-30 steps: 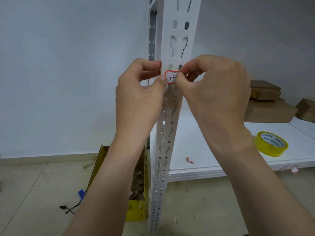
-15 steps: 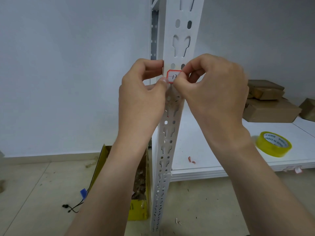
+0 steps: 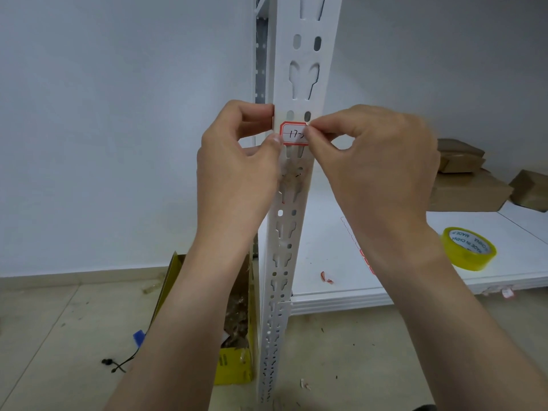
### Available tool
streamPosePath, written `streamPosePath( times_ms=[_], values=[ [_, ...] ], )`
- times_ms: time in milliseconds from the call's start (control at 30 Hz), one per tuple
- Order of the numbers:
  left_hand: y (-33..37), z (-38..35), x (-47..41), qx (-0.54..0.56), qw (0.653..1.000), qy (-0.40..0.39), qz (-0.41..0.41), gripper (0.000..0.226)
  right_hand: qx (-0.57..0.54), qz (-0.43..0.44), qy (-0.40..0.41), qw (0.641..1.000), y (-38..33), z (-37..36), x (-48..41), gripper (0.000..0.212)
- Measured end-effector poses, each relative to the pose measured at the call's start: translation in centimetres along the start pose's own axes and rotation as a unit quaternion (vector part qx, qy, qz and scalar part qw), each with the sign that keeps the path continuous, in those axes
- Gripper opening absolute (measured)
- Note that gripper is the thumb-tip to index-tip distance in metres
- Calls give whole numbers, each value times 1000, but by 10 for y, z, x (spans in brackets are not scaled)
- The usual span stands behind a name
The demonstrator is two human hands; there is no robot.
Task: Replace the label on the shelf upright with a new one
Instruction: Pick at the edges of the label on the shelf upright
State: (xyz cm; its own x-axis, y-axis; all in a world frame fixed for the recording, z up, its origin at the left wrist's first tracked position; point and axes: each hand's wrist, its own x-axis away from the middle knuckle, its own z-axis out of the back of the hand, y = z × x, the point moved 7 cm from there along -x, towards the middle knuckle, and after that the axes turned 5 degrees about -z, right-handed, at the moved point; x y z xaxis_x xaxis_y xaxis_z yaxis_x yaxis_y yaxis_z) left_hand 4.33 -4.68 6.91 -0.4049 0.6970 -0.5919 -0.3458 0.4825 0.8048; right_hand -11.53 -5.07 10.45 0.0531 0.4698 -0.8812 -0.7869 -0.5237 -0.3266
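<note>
Nearest us, our left hand (image 3: 237, 173) is curled about the left edge of the shelf upright (image 3: 281, 262), its thumb tip against the lower left corner of the label (image 3: 293, 134). Our right hand (image 3: 376, 161) pinches the label's right end between thumb and forefinger. The red-bordered label, marked "17" and something more hidden by the thumb, lies across the upright's face at hand height, just under a pair of oval holes. We cannot tell how much of it is stuck down. The danger, as we judge it, is that it sets crooked or creased if the two hands press unevenly. It also partly bridges slots in the upright, so it may grip poorly there. Just below the label the upright carries torn residue (image 3: 292, 176), and glue left there could spoil a clean seat if the label slides down. Our own fingers hide the right end, so alignment is hard to check. Left of the upright's foot stands a yellow box (image 3: 234, 366) of scraps, with a black cord (image 3: 118, 363) further left. Right of the upright, the white shelf board (image 3: 326, 221) holds a red scrap (image 3: 326, 277), a yellow tape roll (image 3: 468, 249) and, farthest, brown cartons (image 3: 465, 188). None of these blocks the hands.
</note>
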Motion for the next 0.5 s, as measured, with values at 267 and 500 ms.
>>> streamPosePath(
  times_ms=[267,500],
  values=[
    [-1,0,-1,-2,1000,-2,-6,19,51,-18,-9,998,-5,-6,-6,23],
    [-3,0,-1,1,1000,-4,-6,20,56,-25,-8,998,-5,-6,-8,22]
  ],
)
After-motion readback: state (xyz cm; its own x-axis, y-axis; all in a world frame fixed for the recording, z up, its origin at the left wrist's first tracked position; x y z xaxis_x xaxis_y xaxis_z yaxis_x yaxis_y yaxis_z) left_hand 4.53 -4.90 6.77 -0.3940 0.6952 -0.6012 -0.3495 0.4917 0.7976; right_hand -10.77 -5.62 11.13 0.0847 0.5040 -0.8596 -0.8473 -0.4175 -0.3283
